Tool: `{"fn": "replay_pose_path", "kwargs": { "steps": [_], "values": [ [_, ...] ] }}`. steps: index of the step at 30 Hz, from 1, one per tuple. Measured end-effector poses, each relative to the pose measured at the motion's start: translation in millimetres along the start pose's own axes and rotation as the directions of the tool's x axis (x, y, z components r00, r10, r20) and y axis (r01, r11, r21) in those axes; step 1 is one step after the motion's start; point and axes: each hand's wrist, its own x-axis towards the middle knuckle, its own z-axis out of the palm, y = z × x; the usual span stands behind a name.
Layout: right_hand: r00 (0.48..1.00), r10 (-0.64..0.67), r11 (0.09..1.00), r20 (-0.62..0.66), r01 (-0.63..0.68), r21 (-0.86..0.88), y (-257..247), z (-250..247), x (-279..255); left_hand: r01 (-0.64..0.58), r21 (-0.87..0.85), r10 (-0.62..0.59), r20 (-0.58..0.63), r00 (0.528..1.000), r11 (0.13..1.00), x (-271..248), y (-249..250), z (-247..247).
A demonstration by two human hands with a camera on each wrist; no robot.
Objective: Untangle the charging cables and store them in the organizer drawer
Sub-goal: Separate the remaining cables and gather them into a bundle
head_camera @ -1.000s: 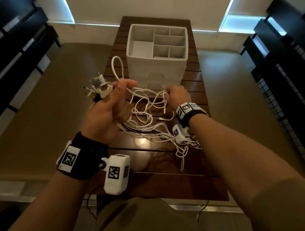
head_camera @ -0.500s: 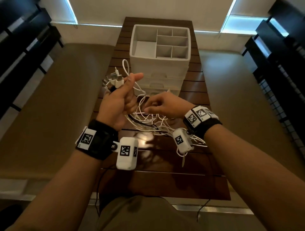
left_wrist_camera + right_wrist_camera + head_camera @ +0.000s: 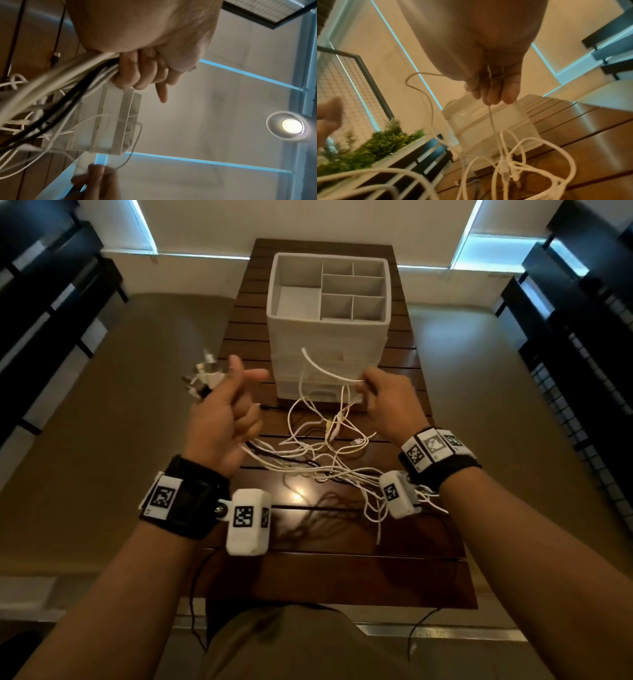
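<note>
Your left hand is fisted around a bundle of white and black charging cables, with the thumb sticking out to the right and the cluster of white plug ends poking from the top of the fist at centre left of the head view. Your right hand pinches a single thin white cable between its fingertips, right of centre, and the free end of that strand arcs up and left across the front of the organizer.

The left wrist view shows what the head view hides: your fingers curled tight over the cables where they leave the bottom of the fist, one black cord running among the white ones. The right wrist view shows the strand dropping straight from your fingertips into loose white loops above the table.

The rest of the tangle hangs between your hands and sags onto the dark brown slatted wooden table. The white plastic organizer with open top compartments and drawers stands at upper centre, behind the cables; its drawers look closed.

Compared with half a second ago, your right hand has moved away from the left fist, up and to the right, drawing the one strand out of the bundle.
</note>
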Motion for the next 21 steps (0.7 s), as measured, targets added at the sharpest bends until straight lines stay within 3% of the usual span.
{"fn": "replay_pose_path", "kwargs": {
  "steps": [3,9,12,14,16,17,18,21],
  "values": [
    [0.992,0.118,0.979,-0.037,-0.122,-0.166,22,-16,-3,-0.051,-0.143,0.043,-0.053,0.998,0.988,1,1,-16],
    [0.930,0.288,0.846,-0.228,-0.359,-0.395,43,-35,-21,-0.060,-0.225,0.028,-0.144,0.989,0.972,4,-6,-37],
    [0.906,0.403,0.742,-0.129,-0.406,-0.534,53,-38,-30,-0.039,-0.235,0.014,-0.107,0.994,0.971,8,-6,-39],
    [0.864,0.503,0.699,-0.017,-0.419,-0.580,61,-36,-36,-0.021,-0.218,0.012,-0.045,0.999,0.976,10,-5,-38],
    [0.815,0.580,0.661,0.015,-0.459,-0.594,61,-34,-41,-0.013,-0.195,0.012,-0.005,1.000,0.981,11,-3,-36],
    [0.818,0.575,0.647,-0.008,-0.461,-0.607,56,-34,-40,-0.011,-0.185,0.012,0.000,1.000,0.983,12,-1,-34],
    [0.853,0.520,0.653,-0.048,-0.433,-0.622,48,-35,-38,-0.009,-0.175,0.008,-0.004,1.000,0.985,12,0,-32],
    [0.982,0.173,0.790,-0.076,-0.184,-0.585,10,-37,-28,0.010,-0.157,-0.012,-0.012,1.000,0.988,11,2,-21]
  ]
}}
